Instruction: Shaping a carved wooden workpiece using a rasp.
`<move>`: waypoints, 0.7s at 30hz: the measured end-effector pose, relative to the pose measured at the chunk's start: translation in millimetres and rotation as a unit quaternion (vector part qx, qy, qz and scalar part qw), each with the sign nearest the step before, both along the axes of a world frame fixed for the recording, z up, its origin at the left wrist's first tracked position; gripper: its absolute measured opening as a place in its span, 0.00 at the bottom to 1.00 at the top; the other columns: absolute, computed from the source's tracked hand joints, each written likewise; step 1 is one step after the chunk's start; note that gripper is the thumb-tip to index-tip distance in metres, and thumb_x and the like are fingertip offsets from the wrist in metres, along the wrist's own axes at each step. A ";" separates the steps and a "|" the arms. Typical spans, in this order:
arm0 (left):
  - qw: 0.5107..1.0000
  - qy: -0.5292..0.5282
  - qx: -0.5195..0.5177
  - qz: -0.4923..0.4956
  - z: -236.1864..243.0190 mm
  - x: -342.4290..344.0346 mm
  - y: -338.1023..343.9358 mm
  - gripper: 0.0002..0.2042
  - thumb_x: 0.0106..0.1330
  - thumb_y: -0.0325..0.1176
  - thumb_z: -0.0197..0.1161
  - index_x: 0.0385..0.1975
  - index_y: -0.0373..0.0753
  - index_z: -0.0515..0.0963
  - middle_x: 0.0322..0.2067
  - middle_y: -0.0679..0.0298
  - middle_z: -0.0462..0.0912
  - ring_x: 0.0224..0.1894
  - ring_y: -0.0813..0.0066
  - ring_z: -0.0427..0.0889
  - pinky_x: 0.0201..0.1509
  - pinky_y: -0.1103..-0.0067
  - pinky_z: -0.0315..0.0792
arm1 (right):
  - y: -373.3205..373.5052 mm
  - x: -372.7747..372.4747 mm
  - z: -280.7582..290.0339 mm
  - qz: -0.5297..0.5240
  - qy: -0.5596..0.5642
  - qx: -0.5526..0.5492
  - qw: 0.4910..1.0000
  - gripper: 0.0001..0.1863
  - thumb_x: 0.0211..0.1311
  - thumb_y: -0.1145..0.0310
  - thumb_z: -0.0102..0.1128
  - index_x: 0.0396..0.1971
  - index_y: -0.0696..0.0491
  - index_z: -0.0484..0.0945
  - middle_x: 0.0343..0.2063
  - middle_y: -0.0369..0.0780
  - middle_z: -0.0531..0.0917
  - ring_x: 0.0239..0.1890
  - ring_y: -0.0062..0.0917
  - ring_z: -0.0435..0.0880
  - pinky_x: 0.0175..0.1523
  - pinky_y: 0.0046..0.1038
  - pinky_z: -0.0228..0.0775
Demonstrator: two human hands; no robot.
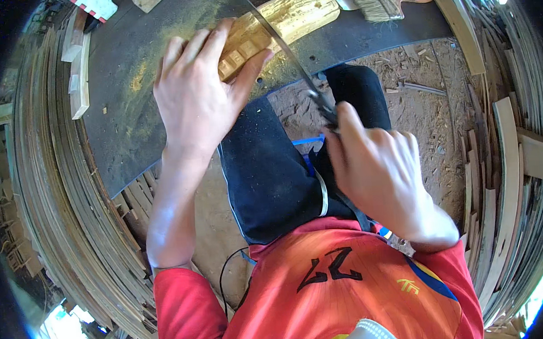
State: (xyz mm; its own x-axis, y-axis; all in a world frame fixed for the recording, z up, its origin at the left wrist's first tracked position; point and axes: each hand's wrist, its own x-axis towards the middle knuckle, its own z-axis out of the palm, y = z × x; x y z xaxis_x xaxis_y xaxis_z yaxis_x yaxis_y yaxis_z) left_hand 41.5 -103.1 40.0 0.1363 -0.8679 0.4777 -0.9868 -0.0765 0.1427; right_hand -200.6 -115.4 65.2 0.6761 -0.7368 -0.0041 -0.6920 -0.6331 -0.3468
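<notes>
A yellowish piece of wood [302, 12], rounded at its right end, lies on the dark work table [119, 110]. Small square blocks are cut into its left part. My left hand [198, 81] grips that left part, fingers over the far side and thumb along the near side. Across the wood, just right of my thumb, runs the long thin blade of a handsaw [283, 47]. Its dark handle is closed inside my right hand [373, 157], which hangs nearer my body, beyond the table's front edge. My right hand looks slightly blurred.
A wide brush [376, 1] lies at the table's back right. Sawdust [141, 72] covers the table left of the wood. Light wooden strips [80, 78] lie on its left side. Tall stacks of thin boards [67, 182] stand on the left, with more planks [502, 174] on the right.
</notes>
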 end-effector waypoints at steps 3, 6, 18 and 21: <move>0.998 -0.033 -0.037 -0.037 4.6 0.4 -8.9 0.27 0.62 0.54 0.75 0.52 0.39 0.85 0.38 0.62 0.88 0.41 0.59 0.84 0.46 0.68 0.81 | -10.9 -11.3 -0.9 -0.035 -0.013 -0.033 0.999 0.13 0.72 0.63 0.62 0.44 0.58 0.76 0.14 0.48 0.79 0.17 0.46 0.82 0.24 0.48 0.71; 0.997 -0.023 -0.012 -0.066 5.4 -10.2 -18.6 0.27 0.62 0.49 0.76 0.55 0.38 0.84 0.46 0.58 0.88 0.47 0.53 0.83 0.53 0.65 0.79 | -40.1 19.3 -14.0 -0.016 -0.086 -0.028 0.996 0.13 0.72 0.63 0.59 0.34 0.58 0.72 0.14 0.49 0.80 0.18 0.45 0.84 0.23 0.45 0.74; 0.998 -0.020 0.028 -0.044 19.1 -16.7 -2.9 0.23 0.71 0.44 0.69 0.57 0.31 0.82 0.46 0.49 0.85 0.48 0.45 0.81 0.54 0.60 0.74 | 8.8 -17.6 -24.3 -0.022 -0.138 -0.068 0.988 0.11 0.69 0.65 0.58 0.35 0.59 0.74 0.09 0.38 0.76 0.12 0.34 0.82 0.17 0.38 0.67; 0.998 -0.043 0.013 -0.051 11.7 -12.2 -5.5 0.23 0.70 0.43 0.69 0.58 0.31 0.81 0.46 0.48 0.84 0.48 0.45 0.80 0.54 0.60 0.74 | -21.2 23.6 -31.1 -0.007 -0.166 -0.124 0.978 0.10 0.64 0.69 0.59 0.34 0.61 0.74 0.12 0.40 0.80 0.16 0.34 0.85 0.19 0.36 0.69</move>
